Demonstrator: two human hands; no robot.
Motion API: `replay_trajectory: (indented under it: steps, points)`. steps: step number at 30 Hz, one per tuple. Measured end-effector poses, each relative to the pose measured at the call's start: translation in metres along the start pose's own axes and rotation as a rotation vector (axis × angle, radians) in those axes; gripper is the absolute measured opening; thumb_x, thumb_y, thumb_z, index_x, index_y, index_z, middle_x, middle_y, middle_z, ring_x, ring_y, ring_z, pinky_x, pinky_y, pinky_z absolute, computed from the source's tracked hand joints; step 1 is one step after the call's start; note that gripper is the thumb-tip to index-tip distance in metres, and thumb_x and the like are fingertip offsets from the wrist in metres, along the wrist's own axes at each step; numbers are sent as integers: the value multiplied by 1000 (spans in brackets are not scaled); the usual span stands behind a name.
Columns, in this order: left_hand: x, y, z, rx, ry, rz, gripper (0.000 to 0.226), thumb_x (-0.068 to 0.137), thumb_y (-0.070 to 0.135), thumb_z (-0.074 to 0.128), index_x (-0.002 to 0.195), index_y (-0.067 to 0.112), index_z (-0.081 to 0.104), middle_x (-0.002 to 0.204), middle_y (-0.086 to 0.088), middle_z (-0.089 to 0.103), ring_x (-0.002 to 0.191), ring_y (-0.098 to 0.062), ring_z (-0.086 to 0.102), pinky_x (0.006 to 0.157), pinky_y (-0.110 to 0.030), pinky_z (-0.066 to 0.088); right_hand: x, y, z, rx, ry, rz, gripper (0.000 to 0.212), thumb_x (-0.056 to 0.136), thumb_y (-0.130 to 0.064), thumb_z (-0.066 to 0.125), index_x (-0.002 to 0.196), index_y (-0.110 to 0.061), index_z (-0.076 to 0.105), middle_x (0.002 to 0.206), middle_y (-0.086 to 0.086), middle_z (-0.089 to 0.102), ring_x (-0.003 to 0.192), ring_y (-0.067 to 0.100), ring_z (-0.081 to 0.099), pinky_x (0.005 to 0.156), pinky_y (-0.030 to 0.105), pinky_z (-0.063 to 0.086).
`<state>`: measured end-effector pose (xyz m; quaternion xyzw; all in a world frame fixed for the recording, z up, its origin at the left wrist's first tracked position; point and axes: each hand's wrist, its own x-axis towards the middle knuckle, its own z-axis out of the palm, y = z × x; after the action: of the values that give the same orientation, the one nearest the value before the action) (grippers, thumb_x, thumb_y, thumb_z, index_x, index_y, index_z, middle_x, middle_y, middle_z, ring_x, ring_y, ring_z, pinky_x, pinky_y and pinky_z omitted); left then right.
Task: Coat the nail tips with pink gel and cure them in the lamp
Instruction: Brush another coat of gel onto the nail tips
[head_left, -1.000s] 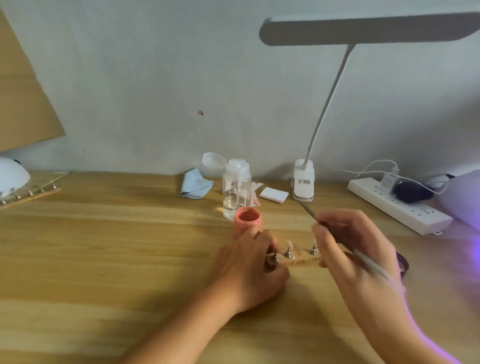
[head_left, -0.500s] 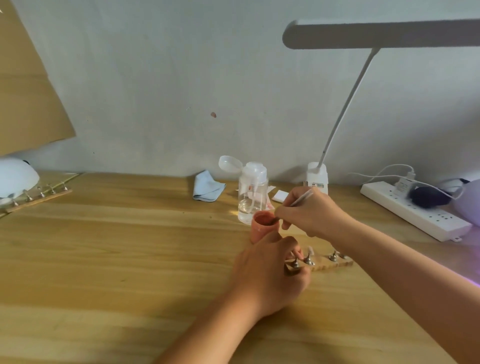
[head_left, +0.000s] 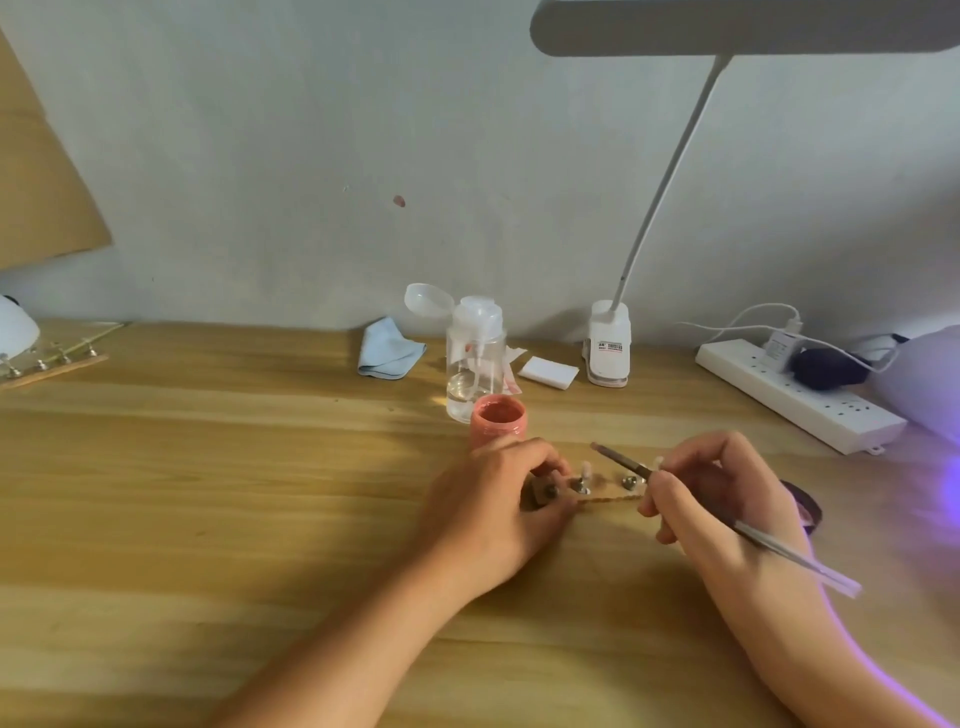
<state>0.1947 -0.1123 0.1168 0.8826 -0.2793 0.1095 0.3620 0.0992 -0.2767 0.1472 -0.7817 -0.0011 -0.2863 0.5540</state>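
At the far left of the wooden bench (head_left: 208, 493), a white domed object (head_left: 15, 332) sits at the picture's edge, with a spare strip of stands (head_left: 52, 366) lying beside it. Toward the middle, near the wall, lies a crumpled blue cloth (head_left: 389, 353), and next to it stands a clear pump bottle (head_left: 475, 364) with its cap flipped open. Just in front of the bottle is the open pink gel jar (head_left: 498, 421).

The left hand (head_left: 493, 509) rests on the bench right in front of the jar, its fingers curled round the left end of the wooden holder strip (head_left: 610, 500). The nail tips (head_left: 586, 467) stand upright on small metal stands along that strip.

The right hand (head_left: 727, 499) pinches the brush (head_left: 623, 461) between thumb and fingers. The bristle end points up and left above the strip, and the handle runs back over the hand.

Behind the hands lie a white pad (head_left: 548, 371) and the clip base of a desk lamp (head_left: 609, 343). Farther right are a white power strip (head_left: 800, 395) and, at the edge, the curing lamp (head_left: 924, 379), which casts violet light.
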Motion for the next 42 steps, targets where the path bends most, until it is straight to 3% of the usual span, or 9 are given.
replay_trajectory:
  steps: [3,7,16,27,37,42]
  points:
    - [0,-1,0,-7,-6,-1,24,80,47,67,102,41,64,95,23,60,74,6,50,61,-20,36,-2,-2,1,-55,4,-19,9,81,-7,64,78,-11,56,67,16,63,64,40,56,62,56,50]
    - [-1,-1,-1,-13,-13,4,23,80,47,68,102,41,64,95,23,61,72,9,48,61,-19,34,-2,-2,2,-80,-24,-2,11,81,-7,67,78,-12,57,68,17,64,64,41,57,62,60,49]
    - [-1,1,-2,-6,-6,-1,24,77,49,64,100,43,63,93,23,60,71,9,50,60,-21,35,-3,-2,3,-94,5,-39,12,74,-14,63,70,-17,53,61,18,60,60,41,55,57,53,48]
    - [-3,5,-4,-9,1,-4,25,75,47,62,99,44,63,94,21,60,70,3,49,64,-25,42,-3,4,1,-60,47,-104,17,79,-11,64,70,-13,51,57,17,55,53,34,49,46,29,35]
    - [-5,10,-6,54,63,31,20,78,43,68,96,39,64,98,21,57,77,7,49,64,-21,42,-5,3,2,-97,4,-118,11,71,-19,58,73,-10,52,58,18,55,51,32,46,47,27,35]
    - [-4,11,-6,53,61,11,19,78,42,68,96,38,64,99,21,58,75,7,48,63,-23,41,-5,3,0,-130,37,-125,9,66,-13,55,68,-10,47,52,13,45,44,8,33,42,17,27]
